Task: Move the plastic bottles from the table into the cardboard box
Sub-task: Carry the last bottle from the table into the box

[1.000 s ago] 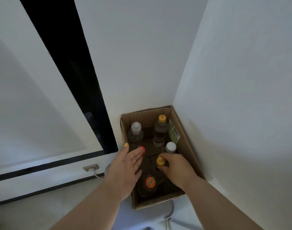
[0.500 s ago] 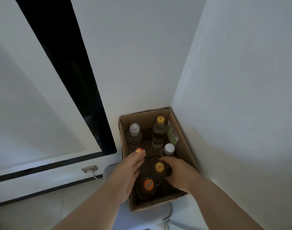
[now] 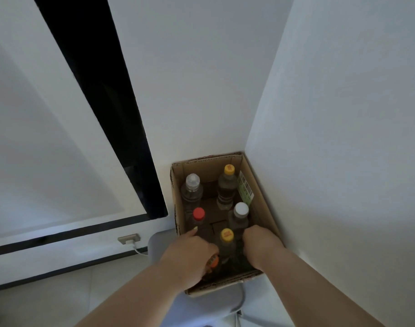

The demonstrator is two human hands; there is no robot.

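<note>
An open cardboard box (image 3: 260, 192) stands in the corner of two white walls. Several plastic bottles stand upright in it. At the back are a clear-capped one (image 3: 192, 181) and a yellow-capped one (image 3: 229, 169). In the middle are a red-capped one (image 3: 199, 214) and a white-capped one (image 3: 241, 209). At the front are a second yellow-capped bottle (image 3: 226, 234) and an orange-capped bottle (image 3: 214, 262). My left hand (image 3: 190, 254) is down in the box, curled over the orange-capped bottle. My right hand (image 3: 260, 246) grips the body of the front yellow-capped bottle from the right, its fingertips hidden.
The box rests on a grey chair seat (image 3: 215, 305). A wall socket with a white cable (image 3: 129, 239) sits low on the left wall, beside a dark opening (image 3: 112, 114). The right wall (image 3: 343, 161) runs close along the box. No table is in view.
Both hands have sunk lower into the box. My left hand went from flat and open above the bottles to curled over the orange-capped one. My right hand slid from the yellow cap down to the bottle's side.
</note>
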